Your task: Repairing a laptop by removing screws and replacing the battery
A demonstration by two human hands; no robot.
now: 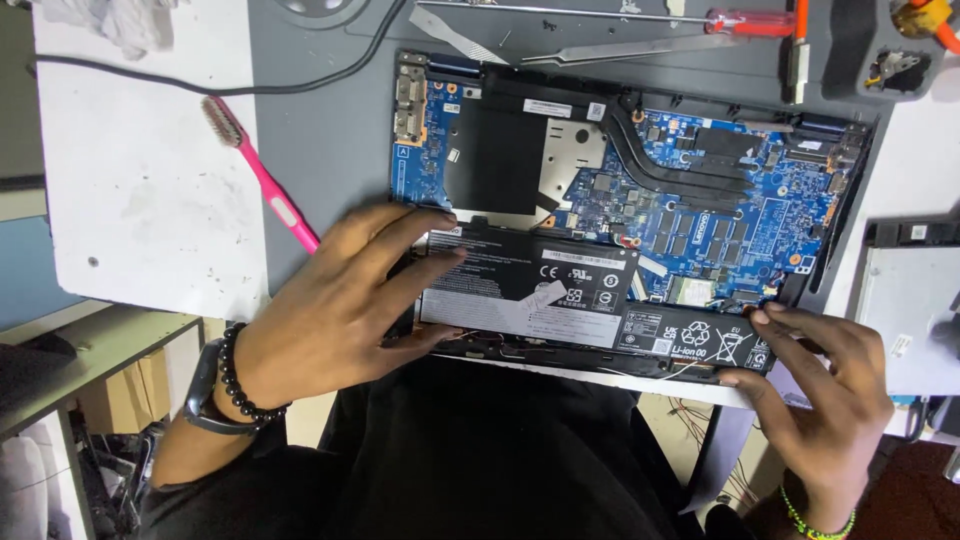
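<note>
One laptop [640, 150], one battery [560, 300], one toothbrush [262, 175], one screwdriver [745, 20].

pink toothbrush [258, 170], red-handled screwdriver [745, 21], metal tweezers [620, 49]

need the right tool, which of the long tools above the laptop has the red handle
The screwdriver at the top right has the red handle; the tweezers just below it are bare grey metal.
</note>
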